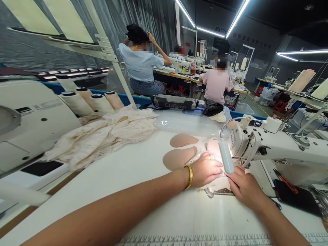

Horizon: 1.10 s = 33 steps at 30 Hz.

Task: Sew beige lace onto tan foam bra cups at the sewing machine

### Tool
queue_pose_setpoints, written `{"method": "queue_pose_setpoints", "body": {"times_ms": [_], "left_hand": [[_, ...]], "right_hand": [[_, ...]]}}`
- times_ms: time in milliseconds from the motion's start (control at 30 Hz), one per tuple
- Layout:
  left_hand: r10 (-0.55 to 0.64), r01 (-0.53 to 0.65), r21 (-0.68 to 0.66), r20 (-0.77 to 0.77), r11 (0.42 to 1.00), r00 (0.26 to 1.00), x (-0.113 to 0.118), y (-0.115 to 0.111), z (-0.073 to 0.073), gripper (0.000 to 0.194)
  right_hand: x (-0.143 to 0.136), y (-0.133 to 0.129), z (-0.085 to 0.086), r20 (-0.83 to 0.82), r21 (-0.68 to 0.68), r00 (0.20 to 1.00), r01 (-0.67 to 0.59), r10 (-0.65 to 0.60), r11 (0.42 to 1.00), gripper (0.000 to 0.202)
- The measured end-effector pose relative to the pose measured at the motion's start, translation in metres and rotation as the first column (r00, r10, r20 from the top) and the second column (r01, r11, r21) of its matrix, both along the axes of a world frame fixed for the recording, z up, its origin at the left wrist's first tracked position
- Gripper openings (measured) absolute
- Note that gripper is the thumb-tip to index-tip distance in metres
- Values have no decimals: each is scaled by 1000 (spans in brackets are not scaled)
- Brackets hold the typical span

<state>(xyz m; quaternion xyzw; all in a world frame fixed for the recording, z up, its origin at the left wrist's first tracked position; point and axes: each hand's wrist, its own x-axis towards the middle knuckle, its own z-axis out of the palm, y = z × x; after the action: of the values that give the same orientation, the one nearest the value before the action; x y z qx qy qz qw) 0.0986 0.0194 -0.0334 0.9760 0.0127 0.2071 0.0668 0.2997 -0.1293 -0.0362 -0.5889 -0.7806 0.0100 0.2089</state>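
Hiding some fabric, a lamp hangs between the flattened left hand and the right hand, whose grip is unclear.

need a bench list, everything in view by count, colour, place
table: one, white, foreground
sewing machine: one, white, right
other machines: several, white, left and behind
lamp: one, pale grey, right
cup-shaped pieces: at least two, tan, mid-table
fabric: count unclear, pale, below lamp
fabric heap: one, cream, left
thread cones: five left, more right, cream/peach
plastic box: one, clear, back of table
case: one, grey-black, behind box
hand tool: one, orange, right
flat object: one, black, beneath tool
ruler: one, white, near edge
people: at least three, two wearing blue/pink, background
lights: several, white, overhead
left hand: one, gold bracelet, on fabric
right hand: one, bare, near fabric
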Motion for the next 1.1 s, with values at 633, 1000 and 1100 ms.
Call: {"method": "queue_pose_setpoints", "body": {"times_ms": [633, 1000, 1100], "left_hand": [[113, -113, 13, -1, 994, 994, 7, 6, 0, 23], [62, -31, -182, 171, 983, 983, -33, -40, 12, 22], [155, -83, -301, 225, 950, 962, -68, -61, 10, 36]], "right_hand": [[3, 1, -7, 57, 83, 998, 10, -15, 996, 25], [-42, -14, 12, -683, -248, 698, 56, -216, 967, 30], [-69, -23, 17, -890, -332, 345, -43, -298, 942, 47]]}}
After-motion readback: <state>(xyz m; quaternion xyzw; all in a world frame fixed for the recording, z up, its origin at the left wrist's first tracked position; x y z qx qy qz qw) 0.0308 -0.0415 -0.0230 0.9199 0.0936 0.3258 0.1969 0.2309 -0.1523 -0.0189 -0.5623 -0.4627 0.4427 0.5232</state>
